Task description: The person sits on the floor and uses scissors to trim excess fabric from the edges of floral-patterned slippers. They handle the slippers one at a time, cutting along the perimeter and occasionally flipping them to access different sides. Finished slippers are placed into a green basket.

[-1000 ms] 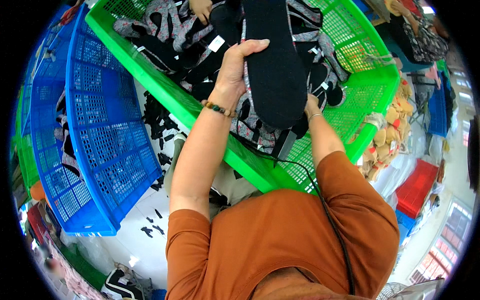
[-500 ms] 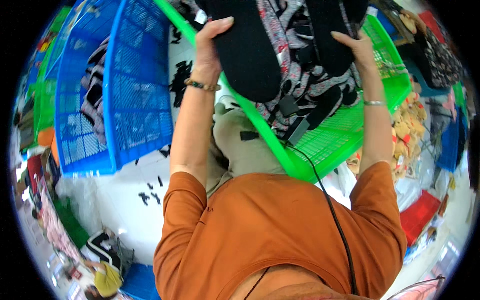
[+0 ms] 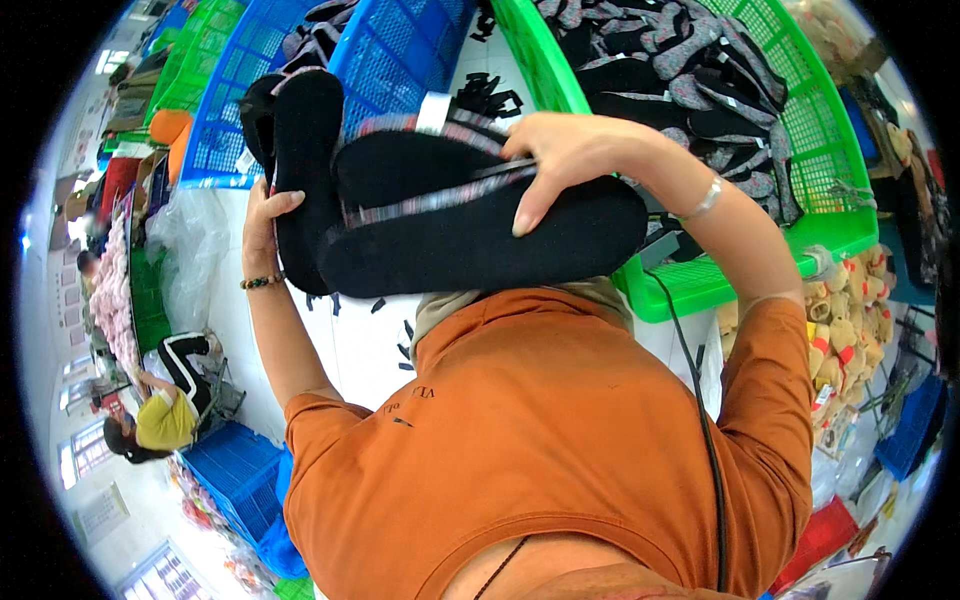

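My left hand (image 3: 263,215) is closed round the edge of some slippers with flat black soles (image 3: 308,150), held upright with the soles toward me. Lying across beside them are more black-soled slippers (image 3: 450,240) with patterned edges and a white tag. My right hand (image 3: 575,160) grips these from above, thumb pressed on a black sole, its other fingers partly hidden. Both bunches touch in front of my chest. To the right stands a green plastic basket (image 3: 845,150) heaped with similar grey-patterned and black slippers (image 3: 690,80).
A blue mesh basket (image 3: 385,50) with a few slippers inside stands at the far left. Black scraps (image 3: 488,97) lie on the white floor between the baskets. Tan plush items (image 3: 845,320) are piled at the right. A seated person in yellow (image 3: 165,420) works farther left.
Both hands have moved from over the green basket to the left and nearer my body, bringing the slippers along. My right hand has swung across, and the slippers it holds now lie sideways.
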The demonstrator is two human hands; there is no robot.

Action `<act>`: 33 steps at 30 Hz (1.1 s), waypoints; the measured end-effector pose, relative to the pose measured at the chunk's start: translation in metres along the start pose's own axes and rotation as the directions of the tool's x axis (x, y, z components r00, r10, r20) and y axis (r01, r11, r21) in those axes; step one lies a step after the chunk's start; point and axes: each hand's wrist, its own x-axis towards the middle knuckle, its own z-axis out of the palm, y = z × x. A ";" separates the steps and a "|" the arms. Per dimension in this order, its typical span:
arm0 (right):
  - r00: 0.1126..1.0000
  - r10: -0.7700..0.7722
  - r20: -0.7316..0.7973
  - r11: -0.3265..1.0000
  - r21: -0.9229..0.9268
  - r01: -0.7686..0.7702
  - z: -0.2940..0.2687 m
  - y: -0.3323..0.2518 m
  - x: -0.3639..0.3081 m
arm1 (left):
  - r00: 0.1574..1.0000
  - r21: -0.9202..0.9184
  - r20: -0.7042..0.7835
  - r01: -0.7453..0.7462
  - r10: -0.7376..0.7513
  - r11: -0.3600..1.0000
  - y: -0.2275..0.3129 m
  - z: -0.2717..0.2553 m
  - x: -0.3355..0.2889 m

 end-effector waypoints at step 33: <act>0.633 0.477 -0.610 0.855 0.156 -0.494 0.226 0.097 -0.247 | 0.554 0.693 0.689 -0.312 -0.468 0.650 -0.080 0.113 0.052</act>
